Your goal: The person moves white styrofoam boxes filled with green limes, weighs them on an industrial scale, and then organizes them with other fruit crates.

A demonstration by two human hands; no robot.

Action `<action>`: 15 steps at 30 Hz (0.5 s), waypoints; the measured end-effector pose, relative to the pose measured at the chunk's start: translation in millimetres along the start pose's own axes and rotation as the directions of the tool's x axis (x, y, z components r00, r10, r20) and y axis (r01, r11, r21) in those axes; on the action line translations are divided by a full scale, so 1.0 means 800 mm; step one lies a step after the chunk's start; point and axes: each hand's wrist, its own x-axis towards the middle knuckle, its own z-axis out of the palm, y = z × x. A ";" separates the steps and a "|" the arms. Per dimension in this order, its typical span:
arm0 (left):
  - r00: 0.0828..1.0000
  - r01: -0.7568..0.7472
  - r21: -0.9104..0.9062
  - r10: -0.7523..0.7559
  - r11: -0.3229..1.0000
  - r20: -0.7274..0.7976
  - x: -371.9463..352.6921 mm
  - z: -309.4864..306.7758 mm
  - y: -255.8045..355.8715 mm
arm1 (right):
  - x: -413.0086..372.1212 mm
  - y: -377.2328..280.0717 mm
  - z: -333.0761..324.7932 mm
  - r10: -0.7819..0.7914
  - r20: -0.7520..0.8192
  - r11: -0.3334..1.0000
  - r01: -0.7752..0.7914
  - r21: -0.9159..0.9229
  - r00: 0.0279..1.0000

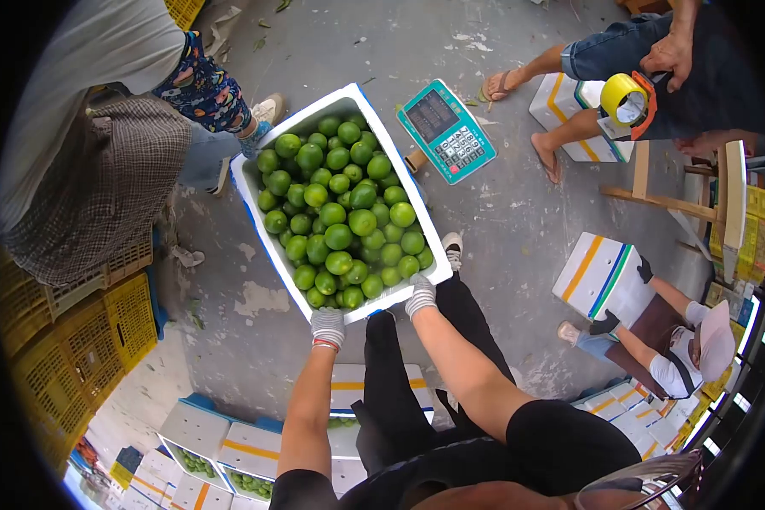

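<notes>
A white foam box full of green limes is in front of me, its top open. My left hand, in a striped grey glove, grips the near rim by the left corner. Closer to the right corner, my right hand, gloved alike, has its fingers over the same rim. A co-worker's gloved hand is at the box's far left side. Just beyond the right side stands a teal scale display with a keypad. What the box rests on is hidden beneath it.
Yellow crates are stacked at left. Foam boxes, some showing limes, line the floor near me. At upper right a person holds a tape dispenser. At right another person in dark gloves handles a closed foam box, near a wooden stand.
</notes>
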 end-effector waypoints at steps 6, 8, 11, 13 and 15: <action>0.989 0.108 0.031 -0.110 0.994 0.095 -0.037 -0.048 -0.010 | 0.007 0.019 -0.009 0.084 -0.083 0.967 -0.102 -0.234 0.993; 0.990 0.085 0.035 -0.088 0.996 0.110 -0.032 -0.069 -0.014 | 0.016 0.015 0.000 0.109 -0.053 0.976 -0.117 -0.183 0.993; 0.994 0.005 -0.031 -0.002 1.000 0.112 -0.036 -0.068 -0.006 | 0.066 0.029 -0.023 0.012 -0.054 0.983 -0.022 -0.182 0.998; 0.993 -0.046 -0.032 0.049 0.998 0.104 -0.028 -0.077 -0.024 | 0.062 0.031 -0.008 -0.010 -0.071 0.995 0.003 -0.100 0.997; 0.994 -0.028 -0.072 0.035 0.997 0.106 -0.042 -0.076 -0.029 | 0.038 0.034 -0.023 -0.027 -0.027 0.999 0.026 -0.033 0.999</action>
